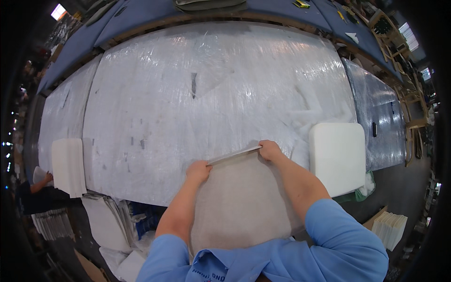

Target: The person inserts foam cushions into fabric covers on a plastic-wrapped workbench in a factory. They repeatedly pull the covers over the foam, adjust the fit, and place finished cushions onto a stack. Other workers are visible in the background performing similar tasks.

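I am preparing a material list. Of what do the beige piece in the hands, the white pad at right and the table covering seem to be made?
Beige piece: probably woven fabric, matte, with a fine grainy surface. White pad: perhaps foam, smooth and matte, judging by its rounded edges. Table covering: likely clear plastic film, glossy, with wrinkles and bright reflections.

Wooden frames (416,123) stand near blue-topped tables (148,22), and pale panels (390,229) sit stacked at lower right.

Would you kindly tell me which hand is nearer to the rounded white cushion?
Right. The right hand is left of the rounded white cushion, apart from it; the left hand is farther left.
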The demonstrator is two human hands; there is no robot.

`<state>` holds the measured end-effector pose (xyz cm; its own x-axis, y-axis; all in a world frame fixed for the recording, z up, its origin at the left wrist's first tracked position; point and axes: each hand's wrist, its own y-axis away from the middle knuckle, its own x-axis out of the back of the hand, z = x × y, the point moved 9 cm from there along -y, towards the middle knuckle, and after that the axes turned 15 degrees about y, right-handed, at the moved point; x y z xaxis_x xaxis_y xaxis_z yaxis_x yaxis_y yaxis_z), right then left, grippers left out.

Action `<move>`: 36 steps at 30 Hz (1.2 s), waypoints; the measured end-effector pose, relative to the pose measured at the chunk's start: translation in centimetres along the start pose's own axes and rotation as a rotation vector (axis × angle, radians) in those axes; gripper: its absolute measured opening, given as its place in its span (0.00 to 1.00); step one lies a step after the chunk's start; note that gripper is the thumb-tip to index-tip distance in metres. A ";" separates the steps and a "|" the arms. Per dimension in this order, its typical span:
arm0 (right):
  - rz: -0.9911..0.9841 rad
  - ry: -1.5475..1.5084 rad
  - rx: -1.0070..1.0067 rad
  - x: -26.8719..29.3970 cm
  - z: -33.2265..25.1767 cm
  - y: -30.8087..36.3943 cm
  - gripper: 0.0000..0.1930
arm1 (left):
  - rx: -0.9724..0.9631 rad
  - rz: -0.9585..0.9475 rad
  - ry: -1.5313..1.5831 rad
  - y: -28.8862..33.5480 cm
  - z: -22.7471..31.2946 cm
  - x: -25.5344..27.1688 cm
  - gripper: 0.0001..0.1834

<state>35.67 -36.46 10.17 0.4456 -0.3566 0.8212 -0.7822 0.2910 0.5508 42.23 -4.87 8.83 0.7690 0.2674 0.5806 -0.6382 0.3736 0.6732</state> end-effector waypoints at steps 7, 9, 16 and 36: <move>0.262 -0.100 -0.062 -0.7 -0.6 0.7 0.10 | -0.018 0.420 0.120 1.7 -1.5 -0.9 0.10; 0.282 -0.105 -0.040 -1.0 -0.2 0.1 0.10 | -0.038 0.451 0.149 1.1 -1.5 -0.7 0.09; 0.237 -0.113 -0.014 -0.9 -0.3 -0.6 0.11 | -0.049 0.418 0.153 0.6 -1.1 -0.2 0.09; -0.466 -0.139 -0.146 0.8 4.6 12.5 0.64 | 0.592 -0.285 1.492 14.2 -9.0 -8.2 0.48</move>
<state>24.25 -37.15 17.05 0.6626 -0.5903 0.4610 -0.4409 0.1901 0.8772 27.16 6.23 9.54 -0.0152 0.9589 -0.2833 -0.1308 0.2790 0.9513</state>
